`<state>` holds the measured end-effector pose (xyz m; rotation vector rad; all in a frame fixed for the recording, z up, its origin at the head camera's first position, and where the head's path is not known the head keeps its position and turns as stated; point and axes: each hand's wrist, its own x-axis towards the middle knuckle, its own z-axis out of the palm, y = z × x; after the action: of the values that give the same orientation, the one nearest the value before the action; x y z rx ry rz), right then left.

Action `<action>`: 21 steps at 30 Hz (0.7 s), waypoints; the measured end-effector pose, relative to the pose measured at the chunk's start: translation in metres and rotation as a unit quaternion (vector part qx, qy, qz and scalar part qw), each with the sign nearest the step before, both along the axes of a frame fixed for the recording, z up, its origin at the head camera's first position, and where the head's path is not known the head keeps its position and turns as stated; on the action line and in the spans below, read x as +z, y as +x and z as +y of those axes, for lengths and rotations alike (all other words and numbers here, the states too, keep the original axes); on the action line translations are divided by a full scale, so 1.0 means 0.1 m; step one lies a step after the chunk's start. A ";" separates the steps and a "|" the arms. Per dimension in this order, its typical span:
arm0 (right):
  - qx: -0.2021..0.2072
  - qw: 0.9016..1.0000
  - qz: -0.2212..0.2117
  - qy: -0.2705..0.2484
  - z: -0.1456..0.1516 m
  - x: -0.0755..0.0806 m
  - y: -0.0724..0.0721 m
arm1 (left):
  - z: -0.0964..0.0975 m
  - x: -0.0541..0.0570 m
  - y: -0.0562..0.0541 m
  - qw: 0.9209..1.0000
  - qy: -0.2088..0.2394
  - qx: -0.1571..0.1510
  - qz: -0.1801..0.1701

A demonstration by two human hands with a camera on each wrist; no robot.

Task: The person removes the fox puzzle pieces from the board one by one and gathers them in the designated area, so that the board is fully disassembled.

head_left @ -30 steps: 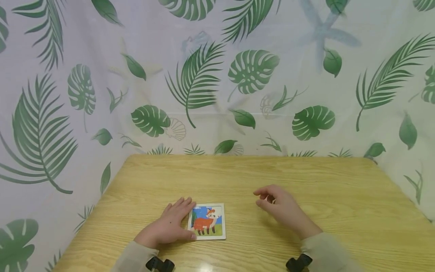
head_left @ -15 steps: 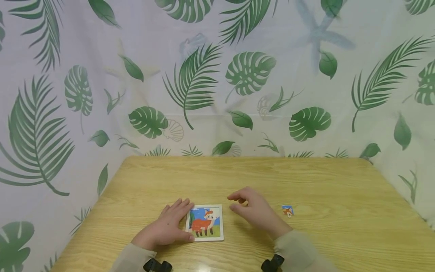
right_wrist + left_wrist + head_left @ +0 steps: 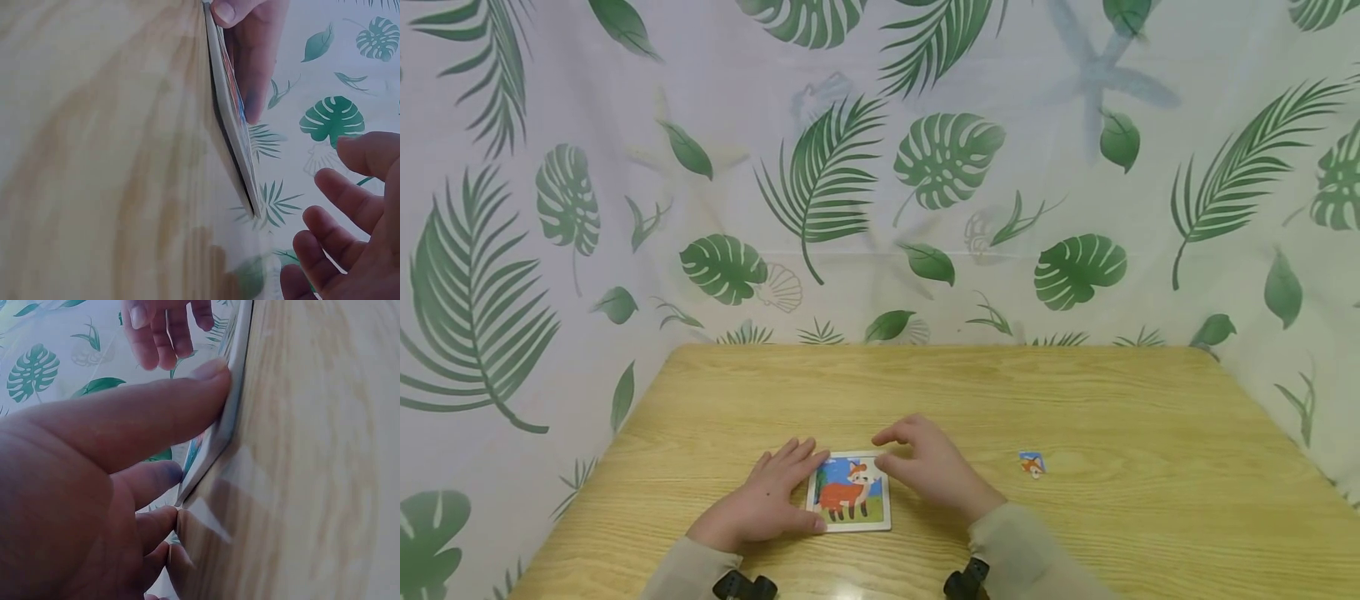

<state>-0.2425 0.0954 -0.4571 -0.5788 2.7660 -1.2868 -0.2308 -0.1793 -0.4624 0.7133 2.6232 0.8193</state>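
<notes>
Left sleeve (image 3: 688, 571), bottom edge, left of centre: pale beige, plain, long, softly creased. Right sleeve (image 3: 1033, 554), bottom edge, right of centre: same pale beige, reaching wrist. Left camera (image 3: 745, 586), bottom edge, left of centre: black, small, rounded lumps. Right camera (image 3: 966, 579), bottom edge, right of centre: also black, small, rounded. Left hand (image 3: 763, 504) bare, small dot (image 3: 768, 493) on back; right hand (image 3: 931, 467) likewise bare.

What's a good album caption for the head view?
Left hand touching the puzzle, right hand near its corner, one piece lying apart.
</notes>
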 end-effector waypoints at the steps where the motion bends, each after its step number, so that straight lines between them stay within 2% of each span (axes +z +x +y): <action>1: 0.002 1.000 -0.005 0.001 -0.02 -0.01 -0.01 | 0.00 0.00 0.00 1.000 0.000 -0.001 0.001; 6: 0.015 0.999 -0.035 0.006 -0.12 -0.05 -0.04 | -0.01 0.00 0.00 1.000 0.002 -0.006 0.006; 12: 0.034 0.999 -0.036 0.012 -0.20 -0.07 -0.01 | -0.01 0.01 0.01 1.000 0.003 -0.008 0.000; 21: 0.016 0.999 -0.025 0.040 -0.23 -0.13 -0.01 | -0.01 0.03 0.01 1.000 0.005 -0.010 0.000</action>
<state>-0.2432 0.0720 -0.4704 -0.5737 2.7420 -1.1607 -0.2302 -0.1802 -0.4591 0.7414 2.6088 0.8259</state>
